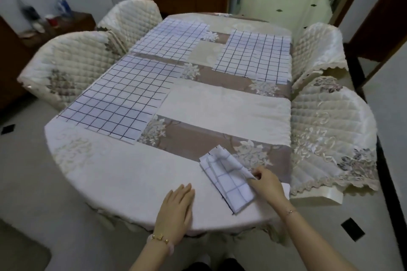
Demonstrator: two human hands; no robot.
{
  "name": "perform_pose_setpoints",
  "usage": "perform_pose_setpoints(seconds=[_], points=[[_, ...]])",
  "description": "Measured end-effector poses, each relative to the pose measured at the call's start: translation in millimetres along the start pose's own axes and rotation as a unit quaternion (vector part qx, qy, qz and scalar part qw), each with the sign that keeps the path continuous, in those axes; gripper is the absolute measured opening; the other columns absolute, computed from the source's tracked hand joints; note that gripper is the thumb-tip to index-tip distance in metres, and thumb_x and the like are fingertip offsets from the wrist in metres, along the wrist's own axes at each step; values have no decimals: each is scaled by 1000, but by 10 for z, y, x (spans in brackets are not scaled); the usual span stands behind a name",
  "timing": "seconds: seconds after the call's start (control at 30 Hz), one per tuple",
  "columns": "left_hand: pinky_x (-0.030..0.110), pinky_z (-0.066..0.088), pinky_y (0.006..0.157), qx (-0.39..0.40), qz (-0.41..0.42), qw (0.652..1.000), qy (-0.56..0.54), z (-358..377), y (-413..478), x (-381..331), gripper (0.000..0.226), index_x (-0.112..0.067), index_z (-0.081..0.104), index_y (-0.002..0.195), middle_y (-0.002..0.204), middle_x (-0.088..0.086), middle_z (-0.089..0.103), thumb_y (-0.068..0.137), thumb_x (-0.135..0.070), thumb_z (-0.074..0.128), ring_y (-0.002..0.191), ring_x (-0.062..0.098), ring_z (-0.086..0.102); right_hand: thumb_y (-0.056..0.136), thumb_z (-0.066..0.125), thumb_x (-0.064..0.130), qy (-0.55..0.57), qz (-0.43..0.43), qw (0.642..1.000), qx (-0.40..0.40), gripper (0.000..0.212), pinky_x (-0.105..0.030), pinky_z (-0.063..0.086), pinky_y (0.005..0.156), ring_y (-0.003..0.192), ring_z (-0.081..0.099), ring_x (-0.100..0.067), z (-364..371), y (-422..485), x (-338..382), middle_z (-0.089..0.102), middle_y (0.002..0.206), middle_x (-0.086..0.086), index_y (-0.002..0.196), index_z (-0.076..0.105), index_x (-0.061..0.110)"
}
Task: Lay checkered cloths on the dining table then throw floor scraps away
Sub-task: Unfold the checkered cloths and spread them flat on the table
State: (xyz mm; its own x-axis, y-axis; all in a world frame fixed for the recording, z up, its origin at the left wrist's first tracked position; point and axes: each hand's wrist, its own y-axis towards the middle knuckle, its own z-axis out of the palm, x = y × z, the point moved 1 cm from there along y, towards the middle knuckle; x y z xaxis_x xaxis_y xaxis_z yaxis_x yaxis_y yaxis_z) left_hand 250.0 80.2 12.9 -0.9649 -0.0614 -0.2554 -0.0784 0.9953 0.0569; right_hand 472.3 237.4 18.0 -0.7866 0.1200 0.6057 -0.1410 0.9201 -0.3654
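Your right hand [267, 185] pinches a corner of the folded checkered cloth [229, 185]; your left hand [176, 211] lies open and flat on the bench [123, 174].

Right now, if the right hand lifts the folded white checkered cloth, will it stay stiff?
Probably not: the folded white checkered cloth already curls where the right hand pinches its corner. It likely unfolds, being thin layered fabric.

Matt checked cloth [229, 179], satiny embroidered tablecloth [123, 174], glossy quilted chair covers [330, 130]
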Motion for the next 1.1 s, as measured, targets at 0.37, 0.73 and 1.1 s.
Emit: perform_pose_setpoints(seconds=[0.37, 0.73, 1.1], points=[[18, 41, 93, 28, -263, 837, -480, -208, 297, -340, 24, -21, 57, 116, 126, -5, 60, 93, -26, 56, 110, 5, 57, 88, 62, 9, 414, 21, 903, 116, 31, -41, 59, 76, 99, 68, -30, -174, -183, 160, 70, 110, -12, 119, 59, 9], [22, 58, 66, -69, -320, 682, -654, -472, 505, -741, 23, -22, 68, 90, 89, -8, 76, 91, -4, 55, 80, 10, 72, 89, 60, 16, 220, -125, 967, -5, 42, -25, 43, 90, 109, 50, -6, -48, -558, 502, 50, 117, 13, 126, 46, 29], [35, 59, 75, -18, -295, 670, -681, -609, 357, -654, 28, -17, 69, 107, 99, 11, 75, 99, -21, 43, 94, 28, 70, 80, 70, 6, 319, -148, 920, 173, 48, -8, 51, 66, 94, 62, 12, 11, -800, 880, 64, 113, 15, 122, 55, 26]])
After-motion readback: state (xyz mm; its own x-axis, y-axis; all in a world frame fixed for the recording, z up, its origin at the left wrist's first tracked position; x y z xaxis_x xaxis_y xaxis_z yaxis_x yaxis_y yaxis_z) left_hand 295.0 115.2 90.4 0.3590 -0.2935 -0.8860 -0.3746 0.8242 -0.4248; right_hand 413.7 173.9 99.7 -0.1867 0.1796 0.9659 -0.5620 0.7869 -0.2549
